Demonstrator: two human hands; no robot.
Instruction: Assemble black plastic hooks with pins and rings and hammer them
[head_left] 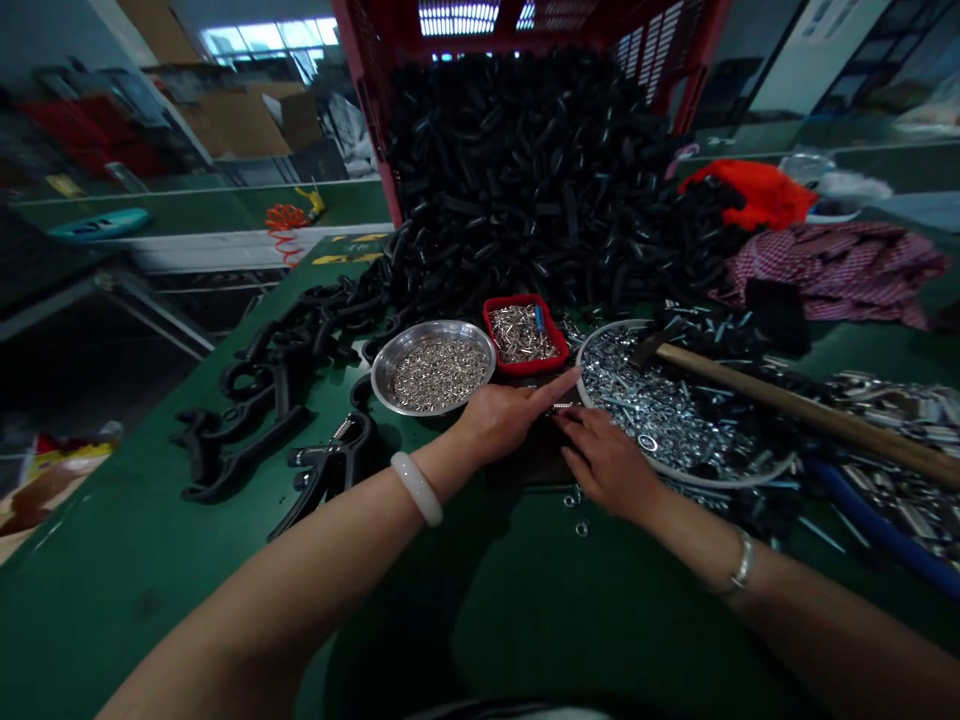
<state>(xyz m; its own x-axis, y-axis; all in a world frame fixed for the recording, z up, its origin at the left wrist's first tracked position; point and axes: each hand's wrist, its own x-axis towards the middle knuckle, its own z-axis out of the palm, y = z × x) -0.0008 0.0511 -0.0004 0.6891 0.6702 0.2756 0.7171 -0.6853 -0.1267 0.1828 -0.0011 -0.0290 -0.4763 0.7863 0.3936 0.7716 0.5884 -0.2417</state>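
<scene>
Both hands are meeting over a dark block lying on the green table (225, 560), just at the near edge of the wide plate of screws and washers (660, 420). Between them a small metal piece (561, 406) is lying, its long axis running roughly from 9 to 3 o'clock. The left hand (504, 420) is coming in from 7 o'clock with its fingers (559, 385) stretched flat toward 2 o'clock, the fingertip resting just above the piece; they are extended, not closed around anything. The right hand (607, 462) is coming in from 4 o'clock, its fingers (571, 420) curled and pointing toward 10 o'clock, touching or just beside the piece from below; whether they are actually pinching it is too small to tell. The right hand's fingers are lying nearer to the piece.

At 11 o'clock from the hands a steel bowl of small silver parts (433, 368) is sitting, and at 12 o'clock a red tray of metal pins (525, 335). A wooden-handled hammer (795, 405) is lying across the plate at 2 o'clock. A heap of black plastic handles (525, 180) is spilling from a red crate behind.
</scene>
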